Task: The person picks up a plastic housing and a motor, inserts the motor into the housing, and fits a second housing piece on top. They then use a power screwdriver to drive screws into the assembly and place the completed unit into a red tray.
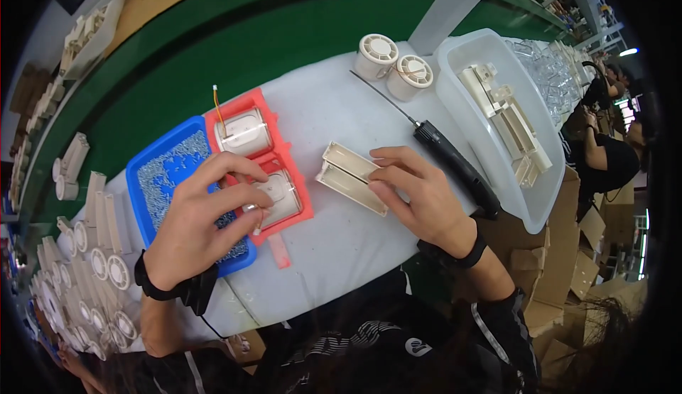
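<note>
My left hand (pixel 202 216) is closed in a pinch over the lower pocket of a red foam holder (pixel 302 192). Between its fingertips is a short wire with a small white plug (pixel 257 231), partly hidden by the fingers. A white rounded plastic part (pixel 284 199) lies in that pocket, under my fingers. In the upper pocket sits a similar white part (pixel 245 133), with a yellow and red wire standing up from it. My right hand (pixel 426 202) grips the right end of a cream, trough-shaped plastic housing (pixel 348 174), tilted above the white work surface.
A blue tray (pixel 135 174) of small screws adjoins the holder. A black electric screwdriver (pixel 458 163) lies right of my right hand, near two round white fan-like parts (pixel 376 53). A translucent bin (pixel 526 206) holds cream housings. Several white assemblies (pixel 92 273) stand at left.
</note>
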Action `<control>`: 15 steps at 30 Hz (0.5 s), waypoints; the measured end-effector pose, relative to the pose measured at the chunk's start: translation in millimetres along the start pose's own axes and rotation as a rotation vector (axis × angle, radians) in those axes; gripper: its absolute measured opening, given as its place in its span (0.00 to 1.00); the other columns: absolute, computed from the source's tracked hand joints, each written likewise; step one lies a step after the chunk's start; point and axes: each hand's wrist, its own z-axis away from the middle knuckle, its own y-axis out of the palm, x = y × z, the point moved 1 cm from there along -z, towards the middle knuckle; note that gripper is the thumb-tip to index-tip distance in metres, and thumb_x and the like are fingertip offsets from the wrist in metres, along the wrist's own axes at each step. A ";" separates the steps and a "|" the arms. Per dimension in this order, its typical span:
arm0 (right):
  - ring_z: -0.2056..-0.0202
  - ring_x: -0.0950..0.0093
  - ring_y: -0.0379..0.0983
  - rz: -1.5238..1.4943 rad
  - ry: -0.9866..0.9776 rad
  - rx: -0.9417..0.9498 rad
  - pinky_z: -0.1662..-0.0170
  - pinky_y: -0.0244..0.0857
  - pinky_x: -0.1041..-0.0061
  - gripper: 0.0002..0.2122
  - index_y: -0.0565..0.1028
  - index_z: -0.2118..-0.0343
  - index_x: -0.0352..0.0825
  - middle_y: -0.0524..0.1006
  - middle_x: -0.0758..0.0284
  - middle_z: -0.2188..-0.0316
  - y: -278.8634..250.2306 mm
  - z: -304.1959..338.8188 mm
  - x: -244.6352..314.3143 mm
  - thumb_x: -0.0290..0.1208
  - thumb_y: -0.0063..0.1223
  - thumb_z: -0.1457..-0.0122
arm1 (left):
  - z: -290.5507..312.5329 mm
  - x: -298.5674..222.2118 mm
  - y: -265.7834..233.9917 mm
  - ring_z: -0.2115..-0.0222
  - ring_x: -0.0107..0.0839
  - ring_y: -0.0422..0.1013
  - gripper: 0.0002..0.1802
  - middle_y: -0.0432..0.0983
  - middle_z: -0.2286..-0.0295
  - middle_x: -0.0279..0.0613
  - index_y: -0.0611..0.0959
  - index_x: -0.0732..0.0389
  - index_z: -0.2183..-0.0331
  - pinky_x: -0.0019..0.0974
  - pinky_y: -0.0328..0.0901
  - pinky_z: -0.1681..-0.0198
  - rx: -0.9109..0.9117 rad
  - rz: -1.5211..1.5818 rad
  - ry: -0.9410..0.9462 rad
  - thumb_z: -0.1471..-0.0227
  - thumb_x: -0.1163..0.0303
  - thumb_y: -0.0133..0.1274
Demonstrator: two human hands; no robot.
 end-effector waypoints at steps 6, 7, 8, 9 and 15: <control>0.65 0.69 0.80 -0.153 0.196 0.078 0.61 0.73 0.72 0.20 0.76 0.49 0.33 0.79 0.61 0.54 -17.9 -7.2 9.0 0.25 0.65 0.45 | -0.6 2.6 2.9 0.59 0.40 0.76 0.16 0.78 0.60 0.43 0.89 0.62 0.63 0.38 0.72 0.58 -0.020 0.099 -0.031 0.56 0.86 0.62; 0.66 0.70 0.80 -0.227 0.302 0.087 0.63 0.73 0.73 0.22 0.75 0.47 0.33 0.79 0.61 0.54 -20.8 -10.9 12.7 0.26 0.66 0.45 | -0.5 2.3 2.6 0.59 0.40 0.76 0.17 0.78 0.61 0.43 0.90 0.62 0.62 0.37 0.72 0.58 -0.018 0.116 -0.031 0.56 0.87 0.61; 0.66 0.70 0.80 -0.228 0.300 0.093 0.63 0.73 0.73 0.22 0.75 0.47 0.33 0.79 0.61 0.54 -21.5 -15.2 13.2 0.26 0.66 0.45 | 0.1 1.8 2.6 0.60 0.40 0.76 0.18 0.78 0.61 0.43 0.90 0.61 0.61 0.37 0.72 0.59 -0.015 0.131 -0.032 0.55 0.87 0.61; 0.67 0.72 0.79 -0.173 0.291 0.180 0.65 0.72 0.74 0.22 0.75 0.46 0.32 0.79 0.62 0.54 -21.6 -20.8 12.4 0.26 0.65 0.45 | -0.6 1.7 2.9 0.60 0.40 0.76 0.18 0.78 0.61 0.43 0.90 0.61 0.61 0.37 0.72 0.59 -0.017 0.131 -0.030 0.55 0.87 0.61; 0.74 0.79 0.77 -0.305 0.601 0.605 0.76 0.69 0.78 0.22 0.73 0.46 0.29 0.79 0.65 0.56 -31.8 -53.6 13.5 0.24 0.62 0.44 | -1.1 1.1 5.9 0.60 0.39 0.76 0.17 0.78 0.61 0.42 0.90 0.61 0.60 0.38 0.72 0.60 -0.003 0.075 0.007 0.55 0.85 0.63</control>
